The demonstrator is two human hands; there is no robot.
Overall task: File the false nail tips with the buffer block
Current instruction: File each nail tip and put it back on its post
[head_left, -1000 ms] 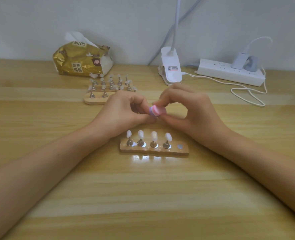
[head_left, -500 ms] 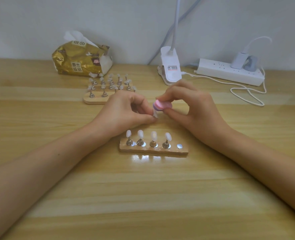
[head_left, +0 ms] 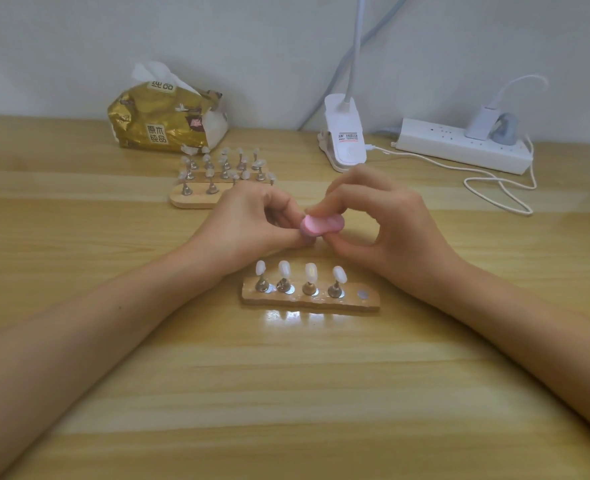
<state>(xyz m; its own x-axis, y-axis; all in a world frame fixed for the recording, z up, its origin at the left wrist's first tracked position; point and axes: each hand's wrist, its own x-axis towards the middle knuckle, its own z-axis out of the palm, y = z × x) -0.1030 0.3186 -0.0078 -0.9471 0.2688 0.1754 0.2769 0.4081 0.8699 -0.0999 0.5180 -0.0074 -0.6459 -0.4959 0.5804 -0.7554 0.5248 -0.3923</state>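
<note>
Fingers [head_left: 349, 196] of right hand [head_left: 397, 233] around buffer block [head_left: 322, 225], left hand [head_left: 248, 223] alongside.

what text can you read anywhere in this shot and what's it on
"原木纯品": front of the gold tissue pack, set in two rows.
"纯品": top of the same pack, seen upside down.
Pink logo on the pack's front: too blurred to read.
Small print on the label of the white lamp clip: too small to read.
White power strip: no legible marking.
</note>
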